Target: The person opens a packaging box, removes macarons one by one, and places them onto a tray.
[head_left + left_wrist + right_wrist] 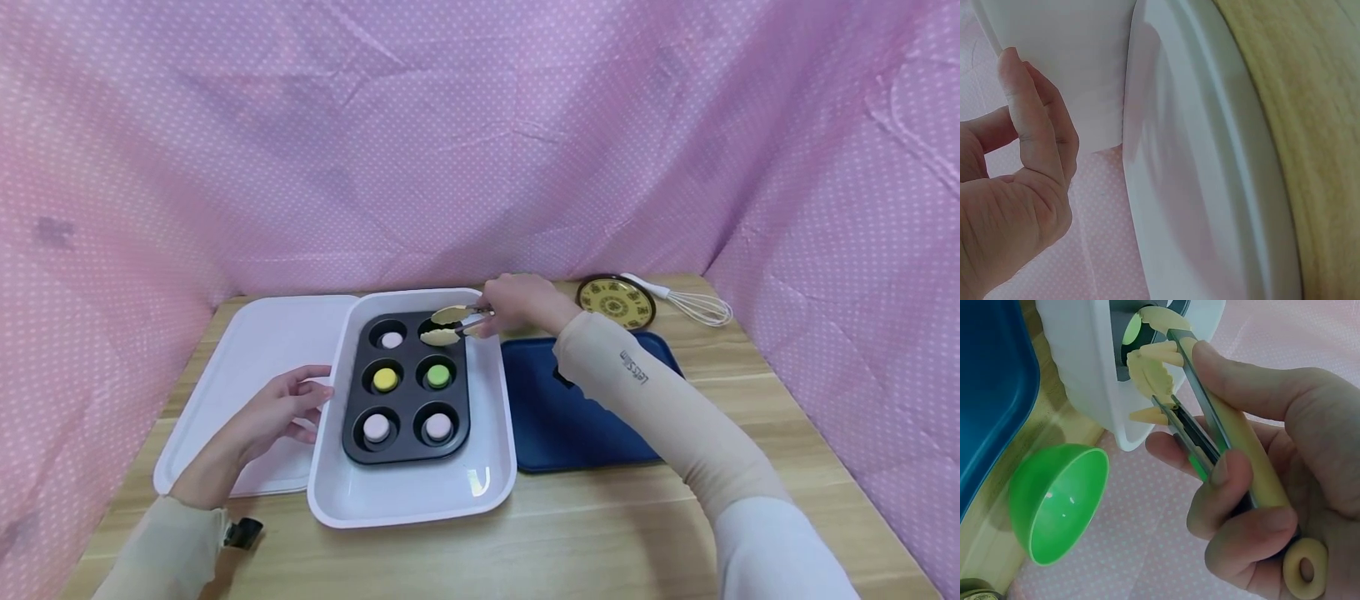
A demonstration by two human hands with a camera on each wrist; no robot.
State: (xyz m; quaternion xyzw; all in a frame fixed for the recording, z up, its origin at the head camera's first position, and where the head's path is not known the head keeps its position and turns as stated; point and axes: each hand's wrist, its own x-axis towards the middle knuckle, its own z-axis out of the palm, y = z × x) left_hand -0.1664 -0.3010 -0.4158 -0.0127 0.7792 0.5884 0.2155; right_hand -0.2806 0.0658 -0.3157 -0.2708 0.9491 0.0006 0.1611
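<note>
My right hand (525, 302) grips tongs (1150, 375) with pale yellow tips and handles. The tips stand apart over the far right cup of a dark muffin pan (407, 450), hiding most of that cup in the head view. Small round discs lie in the other cups: pale pink ones (377, 428), a yellow one (386, 380) and a green one (437, 377). A white deep tray (420, 512) holds the pan. At its left rim is my left hand (281, 408), fingers loosely bent and holding nothing; whether they touch the rim I cannot tell.
A flat white tray (247, 358) lies on the left, partly beneath the left hand. On the right are a blue tray (570, 433), a patterned yellow plate (617, 302) and a whisk (697, 307). Behind the right hand stands a green bowl (1060, 503). Pink dotted cloth (450, 167) surrounds the table.
</note>
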